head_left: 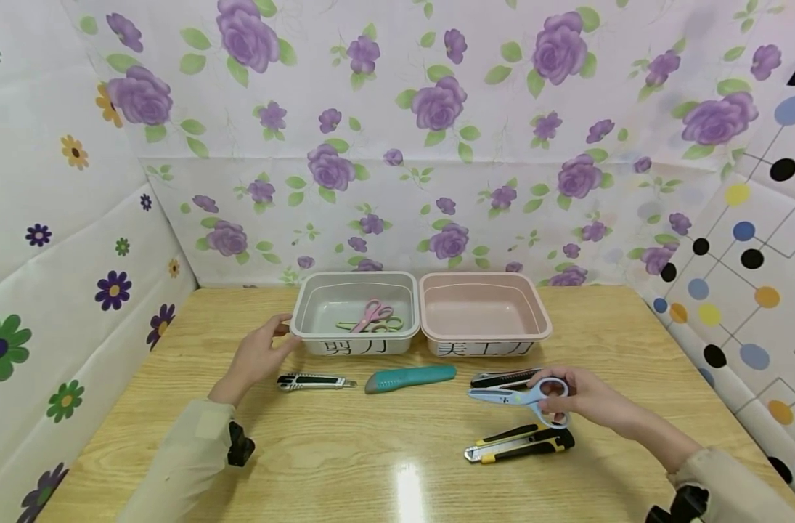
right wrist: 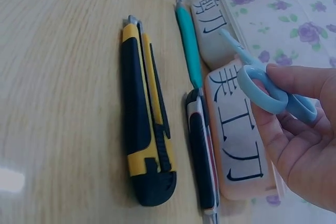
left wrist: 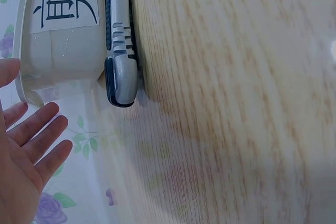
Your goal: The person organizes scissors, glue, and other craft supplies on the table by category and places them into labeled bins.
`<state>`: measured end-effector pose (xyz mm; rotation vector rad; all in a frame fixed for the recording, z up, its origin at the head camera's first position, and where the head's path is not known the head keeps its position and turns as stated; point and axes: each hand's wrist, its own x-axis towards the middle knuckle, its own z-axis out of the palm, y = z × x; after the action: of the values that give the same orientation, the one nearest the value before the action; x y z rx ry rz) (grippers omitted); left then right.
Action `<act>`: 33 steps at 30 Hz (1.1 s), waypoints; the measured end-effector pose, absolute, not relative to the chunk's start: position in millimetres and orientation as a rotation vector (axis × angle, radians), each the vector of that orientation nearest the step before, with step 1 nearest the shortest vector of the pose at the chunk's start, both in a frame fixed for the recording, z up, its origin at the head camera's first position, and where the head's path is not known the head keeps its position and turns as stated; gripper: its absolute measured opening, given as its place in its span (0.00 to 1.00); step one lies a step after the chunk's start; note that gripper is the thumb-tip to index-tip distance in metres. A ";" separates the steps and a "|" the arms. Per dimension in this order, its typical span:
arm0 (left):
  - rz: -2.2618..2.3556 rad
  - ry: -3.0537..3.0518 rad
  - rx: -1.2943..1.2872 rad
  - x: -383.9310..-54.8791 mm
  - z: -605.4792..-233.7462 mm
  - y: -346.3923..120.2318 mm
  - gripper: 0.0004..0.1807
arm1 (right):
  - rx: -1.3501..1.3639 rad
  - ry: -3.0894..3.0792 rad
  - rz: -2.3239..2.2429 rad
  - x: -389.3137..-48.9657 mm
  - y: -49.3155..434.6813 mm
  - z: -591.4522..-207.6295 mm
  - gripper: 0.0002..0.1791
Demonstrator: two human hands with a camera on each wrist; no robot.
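Observation:
My right hand pinches blue scissors by the finger loops, blades pointing left, above the table. Below them lie a black-and-white utility knife, partly hidden, and a yellow-and-black utility knife. My left hand touches the left end of a grey basket, its fingers loosely extended in the left wrist view. Pink scissors and green scissors lie inside that basket. In front of it are a silver-and-black utility knife and a teal utility knife.
A pink basket stands right beside the grey one; both carry front labels with black characters. They stand near the back of the wooden table. Flower-patterned sheets rise behind and at the left, a dotted sheet at the right.

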<state>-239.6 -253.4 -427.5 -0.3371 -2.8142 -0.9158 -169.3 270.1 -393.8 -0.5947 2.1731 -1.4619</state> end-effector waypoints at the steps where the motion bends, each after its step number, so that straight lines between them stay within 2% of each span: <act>1: -0.918 -2.813 -0.337 -239.5 -427.3 -253.2 0.31 | -0.599 2.178 -1.460 -170.8 268.4 -392.9 0.23; 33: -0.908 -2.817 -0.323 -239.7 -427.8 -252.5 0.30 | -0.742 2.190 -1.350 -217.1 201.0 -367.2 0.16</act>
<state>-239.7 -252.5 -427.8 -0.3229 -2.8168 -0.9077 -217.1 201.0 -367.2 -0.7416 2.1904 -1.3501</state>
